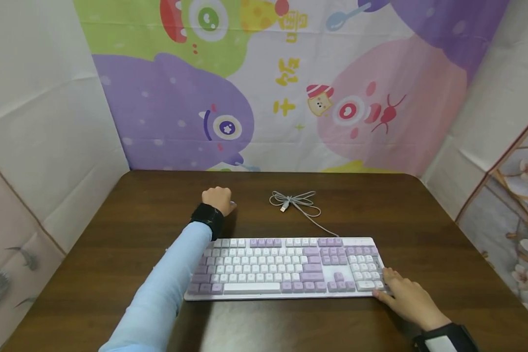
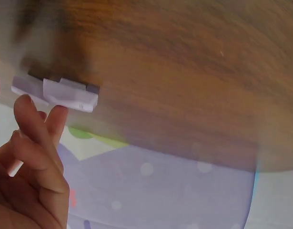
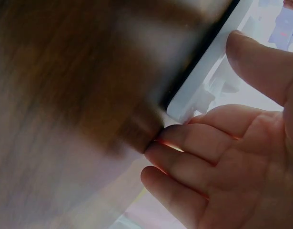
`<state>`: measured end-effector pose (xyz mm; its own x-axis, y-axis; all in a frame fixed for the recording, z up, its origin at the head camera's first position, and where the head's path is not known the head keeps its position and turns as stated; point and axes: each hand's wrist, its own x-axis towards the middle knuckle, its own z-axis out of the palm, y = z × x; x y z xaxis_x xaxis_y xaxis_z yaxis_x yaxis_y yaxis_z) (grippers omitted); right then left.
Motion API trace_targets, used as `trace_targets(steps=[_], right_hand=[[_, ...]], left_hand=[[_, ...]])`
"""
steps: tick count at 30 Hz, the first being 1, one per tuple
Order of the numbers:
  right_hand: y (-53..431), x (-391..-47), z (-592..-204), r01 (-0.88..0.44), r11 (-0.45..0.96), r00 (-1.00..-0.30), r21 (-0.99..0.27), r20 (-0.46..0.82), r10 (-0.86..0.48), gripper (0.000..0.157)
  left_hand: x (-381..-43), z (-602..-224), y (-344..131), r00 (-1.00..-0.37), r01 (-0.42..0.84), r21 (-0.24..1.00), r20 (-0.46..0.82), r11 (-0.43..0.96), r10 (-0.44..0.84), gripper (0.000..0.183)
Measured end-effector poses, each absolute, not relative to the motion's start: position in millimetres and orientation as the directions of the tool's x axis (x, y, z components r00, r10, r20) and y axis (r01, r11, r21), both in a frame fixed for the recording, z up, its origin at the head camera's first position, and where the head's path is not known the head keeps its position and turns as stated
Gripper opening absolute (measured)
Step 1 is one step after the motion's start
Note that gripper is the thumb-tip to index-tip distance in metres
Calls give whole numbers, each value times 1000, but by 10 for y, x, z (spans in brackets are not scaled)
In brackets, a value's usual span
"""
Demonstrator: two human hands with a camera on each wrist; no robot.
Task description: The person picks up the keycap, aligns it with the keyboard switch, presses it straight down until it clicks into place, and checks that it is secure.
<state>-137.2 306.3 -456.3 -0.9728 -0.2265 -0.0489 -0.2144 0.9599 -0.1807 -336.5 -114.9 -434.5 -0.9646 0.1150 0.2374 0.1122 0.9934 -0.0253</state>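
Observation:
In the head view a white and lavender keyboard (image 1: 255,296) lies lengthwise across the brown table. My left hand (image 1: 218,199) is beyond its far left side, with fingers curled. In the left wrist view its fingertips pinch the edge of a small pale lavender plastic piece (image 2: 72,98), with a second lavender part (image 2: 28,89) beside it. The piece is low over the tabletop. At the keyboard's right end rests my right hand (image 1: 411,298), its thumb against the front edge and its fingers nearly straight along the right side. In the right wrist view the keyboard's corner (image 3: 179,107) shows between thumb and fingers.
A grey USB cable (image 1: 297,200), bundled in loops, lies behind the keyboard and runs to its back edge. The table (image 1: 149,210) ends at a cartoon-print cloth (image 1: 180,112), with pale panels on both sides. My left forearm passes over the keyboard's left end.

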Motion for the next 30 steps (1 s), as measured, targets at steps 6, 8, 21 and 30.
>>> trace_targets(steps=[6,8,21,30], right_hand=[[3074,-1384,-4572,-209,961,-975,-181,-42,-220,65],[3078,-1385,-4575,-205,962,-976,-181,-33,-214,65],[3081,-1363,-4649,-187,958,-981,-219,-1,-191,66],[3081,-1389,-4639,-187,961,-981,-203,-5,-192,66]], left_hand=[[-3347,-4385,-1139,-966,99,-8,241,995,98,26],[-3353,-4395,-1140,-963,106,-7,249,994,105,24],[-3437,-4477,-1109,-956,151,-16,251,988,150,20],[-3415,-4419,-1064,-948,214,-21,237,977,213,10]])
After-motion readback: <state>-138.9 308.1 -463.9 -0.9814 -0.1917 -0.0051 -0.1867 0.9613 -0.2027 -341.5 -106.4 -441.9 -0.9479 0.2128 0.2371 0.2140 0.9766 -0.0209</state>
